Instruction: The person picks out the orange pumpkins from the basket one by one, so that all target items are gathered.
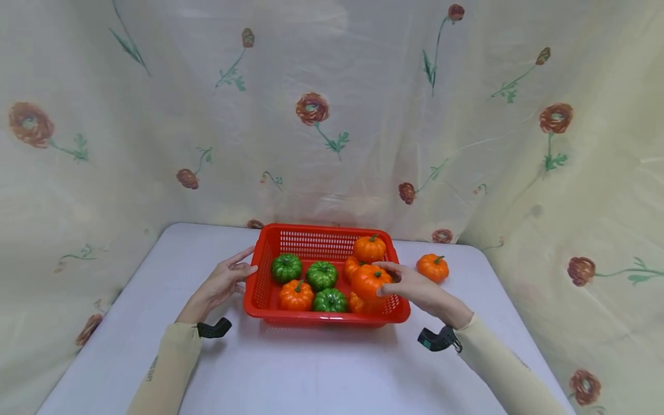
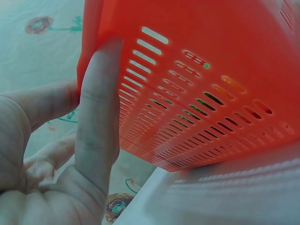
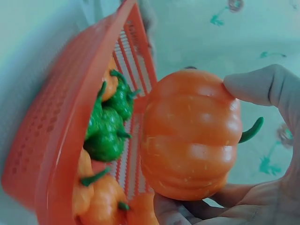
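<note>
Flowered cloth (image 1: 363,69) hangs ahead of you, white bench (image 1: 311,369) below, and there's the red basket (image 1: 332,316): your left hand (image 1: 223,281) touches its rim, fingers outstretched; your right hand (image 1: 420,288) clamps an orange pumpkin (image 1: 369,280) over its right end, green pumpkins (image 1: 321,275) inside.

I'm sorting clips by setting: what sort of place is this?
Probably a small staged recording corner: flower-patterned sheeting hangs behind and beside a white table, and the person wears black wrist devices.
</note>
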Demonstrator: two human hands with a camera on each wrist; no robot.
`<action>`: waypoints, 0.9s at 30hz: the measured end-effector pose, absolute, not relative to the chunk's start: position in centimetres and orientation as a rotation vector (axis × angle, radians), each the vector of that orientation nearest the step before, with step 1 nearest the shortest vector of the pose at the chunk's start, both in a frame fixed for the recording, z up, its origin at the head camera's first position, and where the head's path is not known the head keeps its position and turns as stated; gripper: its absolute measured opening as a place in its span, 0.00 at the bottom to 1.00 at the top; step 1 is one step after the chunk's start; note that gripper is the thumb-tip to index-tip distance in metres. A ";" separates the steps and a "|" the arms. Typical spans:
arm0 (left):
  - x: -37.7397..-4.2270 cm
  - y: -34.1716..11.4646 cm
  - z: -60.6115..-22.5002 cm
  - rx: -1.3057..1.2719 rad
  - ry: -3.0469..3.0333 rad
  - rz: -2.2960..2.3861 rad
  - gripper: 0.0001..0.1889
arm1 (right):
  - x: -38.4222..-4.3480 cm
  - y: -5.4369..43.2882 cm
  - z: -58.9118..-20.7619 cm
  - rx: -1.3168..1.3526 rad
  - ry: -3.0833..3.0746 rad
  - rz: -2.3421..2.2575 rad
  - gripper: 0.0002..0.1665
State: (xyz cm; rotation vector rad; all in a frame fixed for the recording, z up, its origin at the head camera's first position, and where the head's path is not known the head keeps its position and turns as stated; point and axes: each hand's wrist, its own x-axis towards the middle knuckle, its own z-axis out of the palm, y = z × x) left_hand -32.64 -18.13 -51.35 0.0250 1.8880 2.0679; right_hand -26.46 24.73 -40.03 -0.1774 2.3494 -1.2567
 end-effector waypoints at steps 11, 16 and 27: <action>-32.4 -18.3 -51.3 0.032 1.865 2.089 0.38 | -24.7 30.8 -38.9 -0.136 2.395 -1.328 0.43; -32.3 -18.2 -51.1 0.033 1.862 2.088 0.38 | -24.5 34.1 -39.3 -0.084 2.457 -1.377 0.43; -32.5 -18.2 -51.2 0.037 1.866 2.077 0.39 | -26.0 38.9 -43.1 0.198 2.490 -1.409 0.48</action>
